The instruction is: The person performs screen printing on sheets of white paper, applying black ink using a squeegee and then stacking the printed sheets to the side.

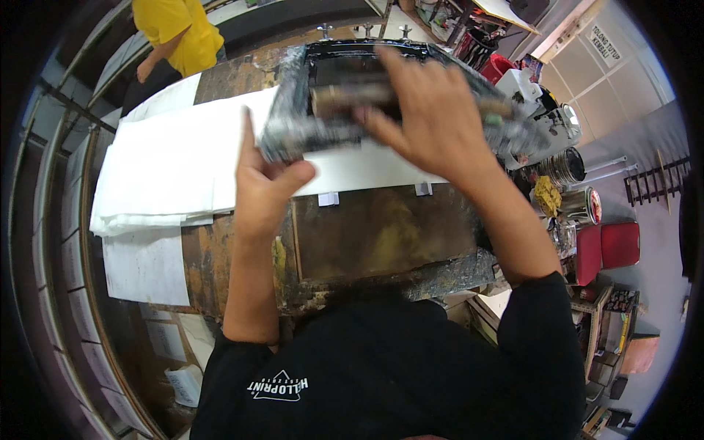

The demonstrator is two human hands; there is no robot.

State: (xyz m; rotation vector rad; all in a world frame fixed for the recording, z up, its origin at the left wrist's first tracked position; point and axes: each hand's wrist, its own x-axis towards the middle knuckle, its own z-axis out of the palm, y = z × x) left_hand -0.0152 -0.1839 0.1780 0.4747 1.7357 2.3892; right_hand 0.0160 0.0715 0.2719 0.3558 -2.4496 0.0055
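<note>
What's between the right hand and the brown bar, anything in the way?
Nothing that I can see. The right hand covers part of the bar, with no other thing showing between them. The picture is blurred there, so I can't tell how it grips.

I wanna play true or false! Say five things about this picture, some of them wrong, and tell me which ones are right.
1. The left grip is at the dark frame's near left corner. True.
2. Black paper is piled left of it. False: white sheets are.
3. The right grip is over a brown bar. True.
4. The other person wears green. False: a yellow shirt.
5. Blue chairs stand at far left. False: a red chair is at right.
</note>
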